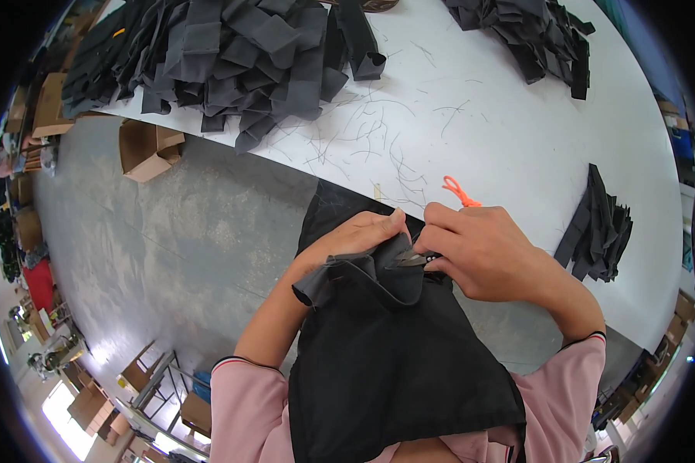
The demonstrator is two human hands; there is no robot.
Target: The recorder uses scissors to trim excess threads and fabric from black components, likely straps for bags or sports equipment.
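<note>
My left hand (pixel 363 233) is closed on a dark grey fabric strip (pixel 390 282), which hangs folded in a loop over my wrist, in front of the black apron. In my right hand (pixel 483 251) is a pair of thread snips, mostly hidden by the fingers. Their metal blades (pixel 411 261) lie against the fabric near my left fingertips. An orange cord loop (pixel 453 187) sticks out beyond my right knuckles. Both hands are close together at the near edge of the white table (pixel 517 147).
A big heap of dark grey fabric strips (pixel 239 58) covers the table's far left. Another pile (pixel 529 35) lies far right, and a small bundle (pixel 598 231) near the right edge. Loose thread ends (pixel 378 139) litter the tabletop. A cardboard box (pixel 148 150) stands on the floor.
</note>
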